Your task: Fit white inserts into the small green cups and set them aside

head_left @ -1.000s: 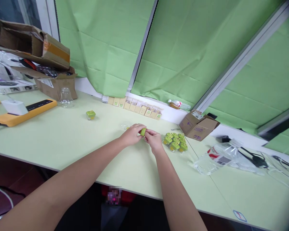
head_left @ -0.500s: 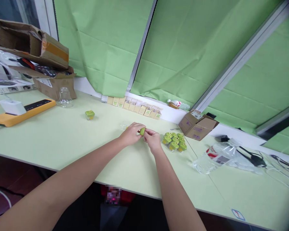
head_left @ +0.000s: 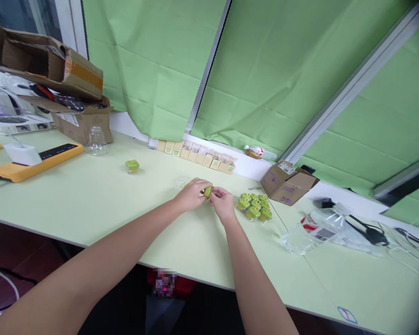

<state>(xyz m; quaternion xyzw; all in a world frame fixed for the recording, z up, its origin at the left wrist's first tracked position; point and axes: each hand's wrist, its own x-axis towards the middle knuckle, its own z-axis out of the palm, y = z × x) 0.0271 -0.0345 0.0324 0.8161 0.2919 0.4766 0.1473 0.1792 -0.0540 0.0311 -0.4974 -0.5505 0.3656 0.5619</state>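
Note:
Both my hands meet over the pale green table (head_left: 91,200). My left hand (head_left: 192,194) and my right hand (head_left: 221,204) are closed in a pinch on one small green piece (head_left: 207,190) held between them. Just right of my right hand lies a cluster of several similar green pieces (head_left: 254,206). One more green piece (head_left: 131,165) sits alone to the left. A small clear item (head_left: 181,182) lies behind my left hand.
A row of small beige boxes (head_left: 195,154) lines the wall. A brown carton (head_left: 285,181) stands at the right, clear plastic bags (head_left: 317,230) and black cables beyond it. At the left are an orange device (head_left: 35,162), a glass dome (head_left: 96,141) and stacked cardboard boxes (head_left: 49,70).
My hands stay together on the small green piece; only the view shifts slightly.

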